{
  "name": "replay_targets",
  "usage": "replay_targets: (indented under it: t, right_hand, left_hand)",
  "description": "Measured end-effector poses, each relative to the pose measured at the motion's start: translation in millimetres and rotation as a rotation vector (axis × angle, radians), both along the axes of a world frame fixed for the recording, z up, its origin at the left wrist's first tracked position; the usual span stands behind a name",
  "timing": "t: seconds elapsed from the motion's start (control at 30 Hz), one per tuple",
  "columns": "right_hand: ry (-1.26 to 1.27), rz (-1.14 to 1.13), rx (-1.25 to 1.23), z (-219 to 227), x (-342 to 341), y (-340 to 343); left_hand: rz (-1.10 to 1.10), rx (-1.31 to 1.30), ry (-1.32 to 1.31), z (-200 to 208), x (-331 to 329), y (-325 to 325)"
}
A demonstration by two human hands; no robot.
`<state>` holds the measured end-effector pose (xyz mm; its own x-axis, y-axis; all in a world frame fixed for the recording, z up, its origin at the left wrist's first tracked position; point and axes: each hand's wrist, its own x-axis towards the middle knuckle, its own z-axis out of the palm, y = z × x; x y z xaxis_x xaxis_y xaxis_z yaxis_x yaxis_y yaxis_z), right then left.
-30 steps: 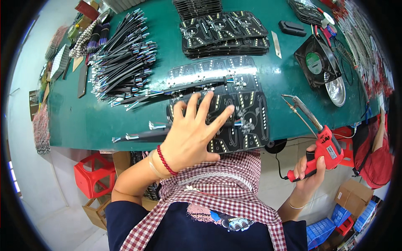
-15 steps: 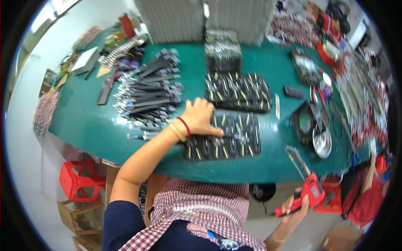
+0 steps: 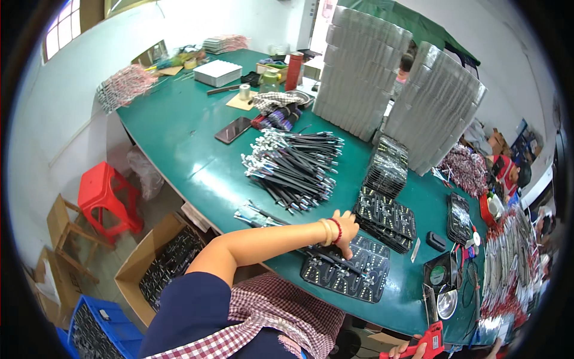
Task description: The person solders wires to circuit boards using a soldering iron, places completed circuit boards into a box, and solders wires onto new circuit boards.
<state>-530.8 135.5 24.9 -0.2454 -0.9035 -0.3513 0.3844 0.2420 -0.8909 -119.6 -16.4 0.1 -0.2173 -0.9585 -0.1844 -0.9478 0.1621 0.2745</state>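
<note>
Currently, in the head view, the person's left hand (image 3: 345,234) extends palm down over the upper left edge of a black printed circuit board panel (image 3: 342,283). The panel lies flat on the green worktable (image 3: 185,146), close to the near edge. From where I stand, the left thumb is set apart from the fingers and points toward the panel; the underside of the hand is hidden, so I cannot tell whether it pinches anything. A black sleeved cable (image 3: 335,261) lies across the panel next to the thumb. The left fingertips are just beside a stack of similar panels (image 3: 385,219), but contact cannot be confirmed.

The right hand (image 3: 414,348), partly cut off by the lower border, is closed around the grip of a red soldering gun (image 3: 435,338). The gun's metal barrel points away from the person, toward a black cooling fan (image 3: 438,273); a shiny metal bowl (image 3: 447,305) is positioned beside the fan.

To the left of the stack, a heap of black cables (image 3: 299,170) rests on the tabletop. Farther left lies a smartphone (image 3: 233,130). A red plastic stool (image 3: 107,194) stands on the floor.
</note>
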Motion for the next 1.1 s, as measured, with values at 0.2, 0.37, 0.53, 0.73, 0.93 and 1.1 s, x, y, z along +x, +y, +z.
replay_targets:
  t: [0.2, 0.37, 0.53, 0.73, 0.93, 1.1]
  right_hand:
    - [0.013, -0.024, -0.015, 6, -4, 22]
    - [0.035, -0.01, -0.122, 11, -11, 50]
    - [0.071, -0.182, -0.206, 16, -4, 61]
    - [0.019, -0.009, -0.357, 22, 11, 48]
    - [0.051, 0.067, -0.358, 28, 35, 16]
    - [0.086, 0.161, -0.351, 36, 66, -1]
  left_hand:
    - [0.029, 0.058, -0.061, 6, -2, -9]
    - [0.011, 0.099, -0.034, 21, 4, -12]
    - [-0.101, -0.336, 0.185, 55, -19, 41]
    - [0.523, -0.917, 0.139, 122, 44, 197]
    - [0.822, -1.471, 1.018, 73, 194, 459]
    - [1.586, -1.661, 1.498, -130, 206, 615]
